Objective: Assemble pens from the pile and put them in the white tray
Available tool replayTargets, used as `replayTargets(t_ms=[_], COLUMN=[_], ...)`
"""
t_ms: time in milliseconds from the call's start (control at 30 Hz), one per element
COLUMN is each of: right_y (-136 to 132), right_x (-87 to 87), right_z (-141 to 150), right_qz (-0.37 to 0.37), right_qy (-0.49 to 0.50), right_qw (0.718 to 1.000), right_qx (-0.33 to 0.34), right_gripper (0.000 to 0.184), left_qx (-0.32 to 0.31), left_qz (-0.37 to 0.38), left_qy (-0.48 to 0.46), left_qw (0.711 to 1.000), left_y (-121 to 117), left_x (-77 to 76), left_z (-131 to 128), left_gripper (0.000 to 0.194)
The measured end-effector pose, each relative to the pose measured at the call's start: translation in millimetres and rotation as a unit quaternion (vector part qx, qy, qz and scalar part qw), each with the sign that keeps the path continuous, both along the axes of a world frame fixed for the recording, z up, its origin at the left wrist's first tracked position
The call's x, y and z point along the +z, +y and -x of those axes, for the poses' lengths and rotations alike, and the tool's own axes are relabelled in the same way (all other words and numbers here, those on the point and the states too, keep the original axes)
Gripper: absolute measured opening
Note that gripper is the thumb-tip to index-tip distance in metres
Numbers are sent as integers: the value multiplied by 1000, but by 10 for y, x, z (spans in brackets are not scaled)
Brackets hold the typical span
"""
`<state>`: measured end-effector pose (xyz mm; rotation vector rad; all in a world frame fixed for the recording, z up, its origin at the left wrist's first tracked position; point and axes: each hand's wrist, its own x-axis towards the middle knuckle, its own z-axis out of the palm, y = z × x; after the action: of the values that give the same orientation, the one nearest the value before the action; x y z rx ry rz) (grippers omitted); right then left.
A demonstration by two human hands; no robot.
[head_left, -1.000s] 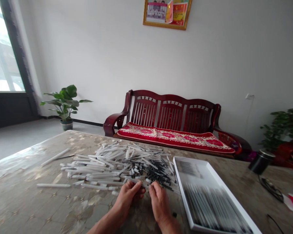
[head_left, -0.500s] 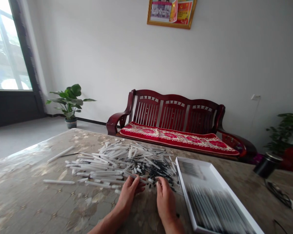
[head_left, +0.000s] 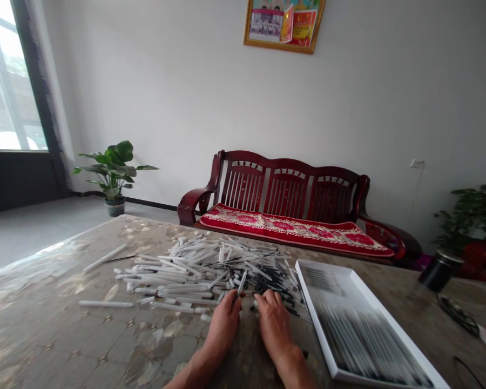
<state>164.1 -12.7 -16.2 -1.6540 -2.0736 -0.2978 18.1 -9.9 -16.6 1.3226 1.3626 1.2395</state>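
Note:
My left hand (head_left: 223, 320) is closed around a slim pale pen (head_left: 242, 283), whose pointed end sticks up and away from me. Just to its right, my right hand (head_left: 274, 317) reaches down at the near edge of the pile with its fingers curled together. A small whitish piece shows at those fingertips, too small to name. In front of both hands spreads a heap of white pen barrels (head_left: 174, 289), with small black parts (head_left: 263, 281) gathered on its right side. A white tray (head_left: 314, 321) beside my right hand holds a row of pens (head_left: 364, 340).
One loose white barrel (head_left: 105, 304) lies left of the heap on the patterned table (head_left: 56, 340). At the right are a black cylinder (head_left: 440, 271) and a coiled dark cable (head_left: 457, 316). A red wooden bench (head_left: 285, 189) stands beyond the table.
The pen in my left hand has swung from lying nearly level to pointing upward. My right hand moved away from the left, then turned palm down at the heap's edge. The view shifted slightly.

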Motion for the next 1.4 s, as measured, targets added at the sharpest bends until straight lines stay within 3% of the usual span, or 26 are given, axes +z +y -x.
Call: replayTargets(t_ms=[133,267,400,567,667,767,900,1100,1400], right_y=[22,53,120,181,142,82,50,81,70], right_x=[-68,-125,-180,-218,-166,-91,-47,-61,-72], right_z=[-49,-84,-138,-233,-250,-230,-204,-258,-254], right_qz=[-8,-31,-67,-45,-2,18,42,9,48], right_qy=[10,44,182,469,560,606,609,623,628], right_qw=[1000,998,981,882,828,794,790,781,773], right_qx=[-15,-27,12,14,26,38,60,44,73], right_gripper=[28,29,30,27,31,35,38,37,33], left_qx=[-10,-23,-27,-41,-53,-61,-73,-78,-79], left_qz=[-26,-25,-29,-34,-30,-32,-33,-17,-11], left_qy=[123,161,175,204,222,234,235,271,296], left_qw=[992,986,984,978,973,970,969,959,952], left_y=[-31,-56,-61,-78,-93,-99,-101,-95,-91], left_x=[76,73,49,61,86,99,99,101,106], left_z=[23,11,-1,-14,-17,-10,4,-6,-4], left_gripper=[23,26,28,26,26,26,26,30,30])
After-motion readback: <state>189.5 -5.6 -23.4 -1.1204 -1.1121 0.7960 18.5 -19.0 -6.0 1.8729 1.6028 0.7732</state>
